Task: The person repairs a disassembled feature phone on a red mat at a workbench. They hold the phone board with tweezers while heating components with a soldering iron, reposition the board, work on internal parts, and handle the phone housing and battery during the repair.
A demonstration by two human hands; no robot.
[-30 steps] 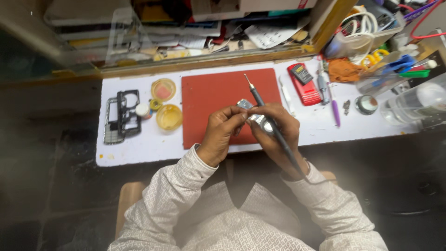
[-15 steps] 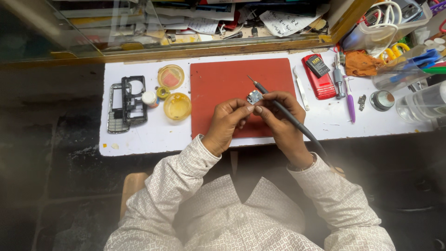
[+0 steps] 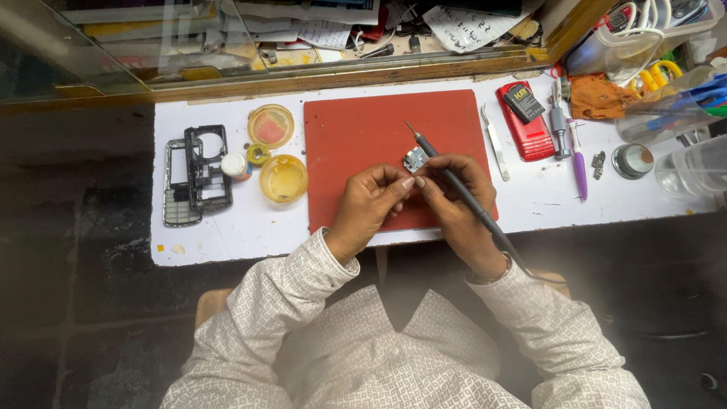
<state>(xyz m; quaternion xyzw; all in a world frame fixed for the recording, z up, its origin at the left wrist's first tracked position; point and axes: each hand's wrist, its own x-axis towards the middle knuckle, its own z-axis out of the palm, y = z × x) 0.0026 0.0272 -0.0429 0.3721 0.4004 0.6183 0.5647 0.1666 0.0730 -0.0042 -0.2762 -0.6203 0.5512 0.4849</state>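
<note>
At the centre of the frame both hands meet over the red mat point(image 3: 363, 144). The left hand point(image 3: 371, 204) has its fingers curled in, thumb and fingertips pressed together near a small circuit board point(image 3: 414, 159); whether it actually grips the board cannot be told. The right hand point(image 3: 454, 197) is closed around a dark soldering iron point(image 3: 454, 185), whose shaft slants up and left so the tip passes just beside the board. Left of the mat lie two round yellow dishes point(image 3: 282, 177) and a phone frame point(image 3: 195, 174); to the right, tweezers point(image 3: 495, 144) and a red phone point(image 3: 527, 121).
</note>
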